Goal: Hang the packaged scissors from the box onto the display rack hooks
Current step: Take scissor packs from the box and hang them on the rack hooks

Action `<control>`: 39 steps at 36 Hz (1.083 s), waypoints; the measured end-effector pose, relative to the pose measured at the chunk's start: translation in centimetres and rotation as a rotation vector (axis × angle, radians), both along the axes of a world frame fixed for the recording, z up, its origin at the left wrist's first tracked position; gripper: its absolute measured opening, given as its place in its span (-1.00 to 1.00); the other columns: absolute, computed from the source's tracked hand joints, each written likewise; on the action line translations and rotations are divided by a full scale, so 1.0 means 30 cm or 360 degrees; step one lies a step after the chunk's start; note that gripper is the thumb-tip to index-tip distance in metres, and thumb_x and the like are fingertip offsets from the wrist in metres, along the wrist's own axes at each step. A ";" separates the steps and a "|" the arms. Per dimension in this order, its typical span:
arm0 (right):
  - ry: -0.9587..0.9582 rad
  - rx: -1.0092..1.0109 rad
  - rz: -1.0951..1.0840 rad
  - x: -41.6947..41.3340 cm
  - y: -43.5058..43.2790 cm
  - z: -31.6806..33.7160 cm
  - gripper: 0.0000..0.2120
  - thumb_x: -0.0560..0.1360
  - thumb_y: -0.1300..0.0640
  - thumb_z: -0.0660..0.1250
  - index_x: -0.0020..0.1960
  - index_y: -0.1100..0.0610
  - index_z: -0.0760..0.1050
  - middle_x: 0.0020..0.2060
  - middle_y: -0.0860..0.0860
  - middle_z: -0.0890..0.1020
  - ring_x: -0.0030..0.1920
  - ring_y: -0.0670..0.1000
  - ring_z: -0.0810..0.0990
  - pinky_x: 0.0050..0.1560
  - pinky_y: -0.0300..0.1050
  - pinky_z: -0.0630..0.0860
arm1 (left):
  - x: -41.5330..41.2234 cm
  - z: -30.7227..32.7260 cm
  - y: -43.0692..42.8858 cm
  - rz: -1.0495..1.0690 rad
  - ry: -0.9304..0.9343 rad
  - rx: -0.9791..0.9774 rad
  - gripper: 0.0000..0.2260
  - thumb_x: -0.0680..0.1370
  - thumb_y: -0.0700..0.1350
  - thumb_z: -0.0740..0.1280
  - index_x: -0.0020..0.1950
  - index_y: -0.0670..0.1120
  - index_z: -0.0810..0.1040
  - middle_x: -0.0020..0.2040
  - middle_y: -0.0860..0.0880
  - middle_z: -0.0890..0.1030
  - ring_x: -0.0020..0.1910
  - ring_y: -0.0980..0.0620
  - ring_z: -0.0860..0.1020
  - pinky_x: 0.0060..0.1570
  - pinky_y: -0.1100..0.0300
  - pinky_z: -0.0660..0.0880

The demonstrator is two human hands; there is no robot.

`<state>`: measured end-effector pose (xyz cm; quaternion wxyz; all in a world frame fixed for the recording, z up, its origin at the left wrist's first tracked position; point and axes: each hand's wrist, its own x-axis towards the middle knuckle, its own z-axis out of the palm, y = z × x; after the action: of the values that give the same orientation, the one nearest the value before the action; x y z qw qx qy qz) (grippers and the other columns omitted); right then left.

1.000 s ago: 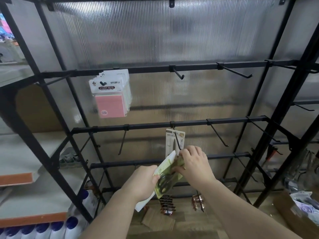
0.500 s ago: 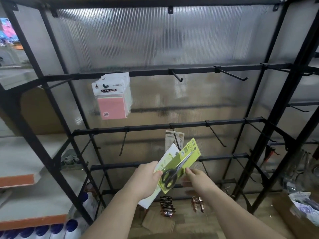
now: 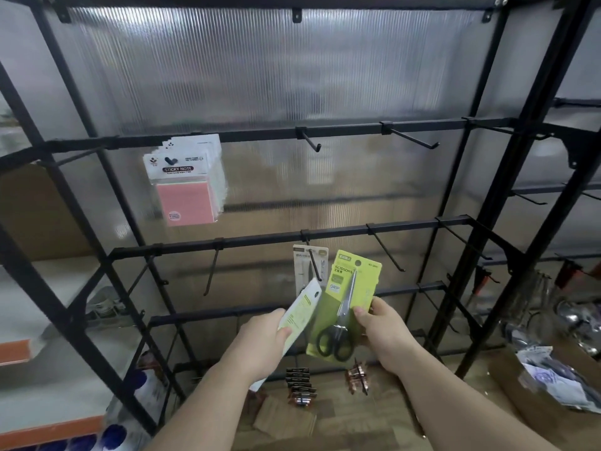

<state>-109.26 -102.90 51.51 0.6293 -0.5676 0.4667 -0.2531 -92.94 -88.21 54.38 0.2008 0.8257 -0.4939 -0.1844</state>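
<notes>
My right hand [image 3: 383, 333] grips a green scissors pack [image 3: 338, 307] by its right edge; black-handled scissors show on its front. The pack's hang hole sits just right of the middle-rail hook [image 3: 314, 265], apart from it. One pale scissors pack [image 3: 302, 265] hangs on that hook. My left hand [image 3: 263, 340] holds other packs [image 3: 297, 315], seen from the white and green back, lower left of the hook.
The black display rack [image 3: 357, 231] has several bare hooks [image 3: 387, 252] on its rails. Sticky note packs [image 3: 185, 183] hang at upper left. A cardboard box [image 3: 533, 405] with bagged goods sits at lower right. White shelves stand at left, and blue-capped bottles at lower left.
My right hand pulled one green pack off the stack, turned it face up and lifted it toward the hook. My left hand stayed put with the remaining packs.
</notes>
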 end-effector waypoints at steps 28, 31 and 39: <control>0.0699 -0.0276 -0.0215 -0.302 -0.218 0.002 -0.86 0.66 0.17 0.15 0.00 0.18 0.45 -0.12 0.07 0.59 -0.20 0.03 0.50 -0.27 -0.12 0.39 | -0.155 -0.044 -0.238 -0.0179 -0.0159 0.0046 -0.82 0.67 0.03 0.17 0.18 0.06 0.51 0.19 0.02 0.61 0.10 -0.03 0.57 0.05 0.01 0.53; 0.0707 -0.0270 -0.0175 -0.307 -0.267 -0.003 -0.86 0.67 0.17 0.15 0.01 0.18 0.44 -0.10 0.09 0.58 -0.17 0.06 0.54 -0.27 -0.13 0.39 | -0.185 -0.047 -0.263 -0.0108 -0.0151 0.0052 -0.82 0.67 0.04 0.17 0.19 0.06 0.51 0.22 0.02 0.61 0.11 -0.02 0.58 0.05 0.01 0.54; 0.0659 -0.0254 0.0031 -0.318 -0.381 -0.048 -0.87 0.67 0.18 0.14 0.09 0.15 0.46 -0.02 0.03 0.59 -0.09 -0.02 0.54 -0.26 -0.18 0.42 | -0.276 -0.050 -0.325 0.0053 -0.0190 0.0126 -0.84 0.68 0.02 0.16 0.16 0.04 0.49 0.23 0.01 0.60 0.11 -0.04 0.57 0.05 0.03 0.53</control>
<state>-118.79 -114.33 50.08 0.4755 -0.6599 0.5590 -0.1610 -101.22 -97.96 52.88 0.1413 0.8505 -0.4836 -0.1508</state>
